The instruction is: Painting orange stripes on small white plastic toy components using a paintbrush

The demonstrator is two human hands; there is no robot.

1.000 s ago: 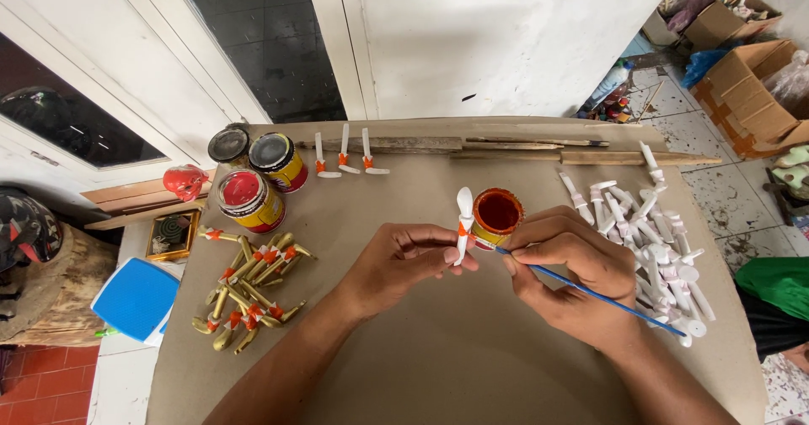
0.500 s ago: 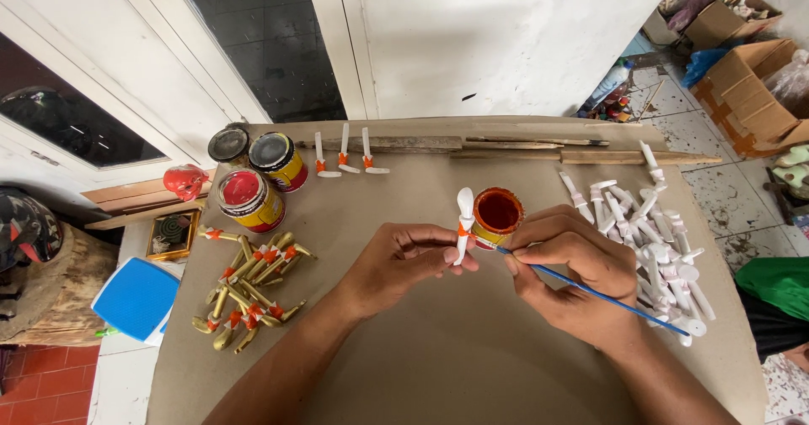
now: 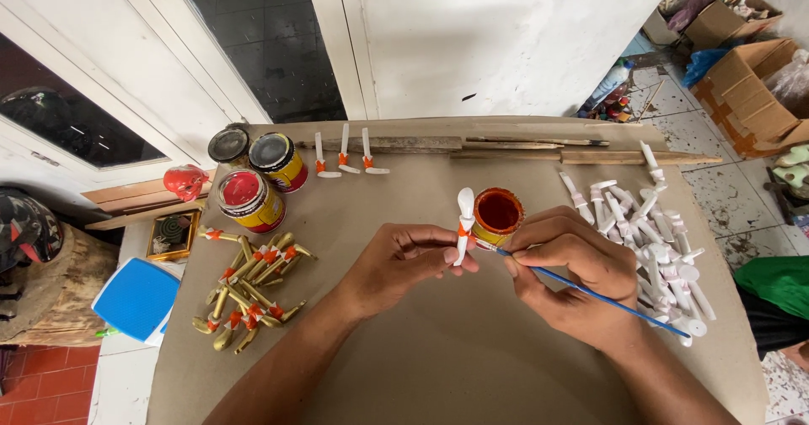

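Note:
My left hand [image 3: 400, 262] pinches a small white wooden piece [image 3: 463, 216] with an orange band, held upright above the brown table. In my right hand [image 3: 570, 271] is a thin blue paintbrush [image 3: 607, 300], and its tip touches the orange band on the piece. Just behind both hands stands a small open pot of orange paint [image 3: 497, 214]. A heap of several plain white pieces [image 3: 653, 240] lies to the right of my right hand.
Three white pieces with orange bands [image 3: 343, 155] stand at the table's far edge beside wooden slats [image 3: 539, 149]. Three paint cans [image 3: 253, 176] sit far left. Several gold pieces with orange bands [image 3: 249, 286] lie at left. The brown cardboard table top [image 3: 438, 366] spans the view.

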